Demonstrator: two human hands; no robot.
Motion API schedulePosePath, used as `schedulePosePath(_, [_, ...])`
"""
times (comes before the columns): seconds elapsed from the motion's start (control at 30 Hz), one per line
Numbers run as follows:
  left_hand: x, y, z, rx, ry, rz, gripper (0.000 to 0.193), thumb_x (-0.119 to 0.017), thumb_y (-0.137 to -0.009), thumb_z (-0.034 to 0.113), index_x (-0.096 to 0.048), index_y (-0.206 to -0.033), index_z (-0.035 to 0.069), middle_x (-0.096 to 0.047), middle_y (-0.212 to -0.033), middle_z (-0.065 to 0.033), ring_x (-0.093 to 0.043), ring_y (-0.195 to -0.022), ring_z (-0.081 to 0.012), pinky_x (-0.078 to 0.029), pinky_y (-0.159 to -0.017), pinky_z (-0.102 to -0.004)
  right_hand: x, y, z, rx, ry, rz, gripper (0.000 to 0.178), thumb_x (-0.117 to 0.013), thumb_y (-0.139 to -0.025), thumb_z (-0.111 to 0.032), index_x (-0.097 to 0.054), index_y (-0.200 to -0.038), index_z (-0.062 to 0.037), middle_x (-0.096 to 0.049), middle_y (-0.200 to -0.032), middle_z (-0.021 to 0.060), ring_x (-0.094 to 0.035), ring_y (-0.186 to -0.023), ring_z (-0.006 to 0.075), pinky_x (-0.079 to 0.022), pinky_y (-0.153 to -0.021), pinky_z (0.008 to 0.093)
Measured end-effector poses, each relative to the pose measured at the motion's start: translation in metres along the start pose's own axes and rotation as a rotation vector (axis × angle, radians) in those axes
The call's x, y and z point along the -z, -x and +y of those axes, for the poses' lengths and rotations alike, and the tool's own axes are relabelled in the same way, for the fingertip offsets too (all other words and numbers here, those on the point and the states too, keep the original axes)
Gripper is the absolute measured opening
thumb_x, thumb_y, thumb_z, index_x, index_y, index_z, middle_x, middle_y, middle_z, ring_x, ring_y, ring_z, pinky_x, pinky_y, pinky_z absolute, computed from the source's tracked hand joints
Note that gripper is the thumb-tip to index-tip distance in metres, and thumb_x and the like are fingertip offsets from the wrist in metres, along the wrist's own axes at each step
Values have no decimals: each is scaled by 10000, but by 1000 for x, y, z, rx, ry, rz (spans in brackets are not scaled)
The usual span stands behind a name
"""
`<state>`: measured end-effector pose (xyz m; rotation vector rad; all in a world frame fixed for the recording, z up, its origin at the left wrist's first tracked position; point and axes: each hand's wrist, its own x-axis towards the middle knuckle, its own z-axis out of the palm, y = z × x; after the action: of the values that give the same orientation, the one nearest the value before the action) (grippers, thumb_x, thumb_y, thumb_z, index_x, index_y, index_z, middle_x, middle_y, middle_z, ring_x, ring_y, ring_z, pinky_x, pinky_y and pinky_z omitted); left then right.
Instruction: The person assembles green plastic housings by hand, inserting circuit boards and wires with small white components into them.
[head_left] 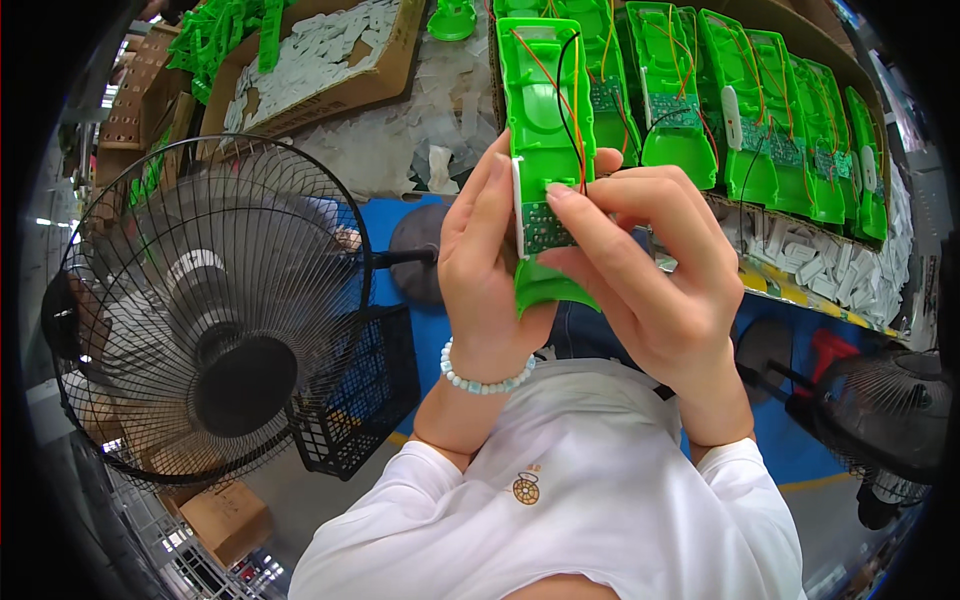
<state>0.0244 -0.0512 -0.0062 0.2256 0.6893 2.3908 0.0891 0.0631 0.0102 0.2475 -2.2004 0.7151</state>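
Note:
My left hand [482, 235] is wrapped round a long green plastic housing half [541, 75], held upright with its hollow inside facing me. Red, orange and black wires run down inside it. A small green circuit board [542, 229] lies in its lower part, and a white strip [518, 200] sits along its left edge. My right hand [660, 255] bends in from the right, its index fingertip at the board's upper edge and its thumb at the lower edge. The ends of the wires are hidden behind those fingers.
Several similar wired green housings [675, 165] stand in a cardboard box at the back right. Small white parts fill another carton [330, 85] at the back left. A large black fan [215, 320] stands close on my left, a black crate [365, 390] beside it, another fan [885, 415] right.

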Motion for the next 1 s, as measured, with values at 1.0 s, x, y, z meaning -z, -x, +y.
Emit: schedulePosePath(1.0, [-11,-6,-8,-249,-180,-268,450,-396,-987,259,-398,-1355,-1,-539,-1160,-361,-460,-1203,-485,-345,-1046,-551,42,-6,-1,-492,-721,-170,348,-682,-824,-63,-626,-1162,-3,-702,-897,84,-664,-694,138,-516,-562,257])
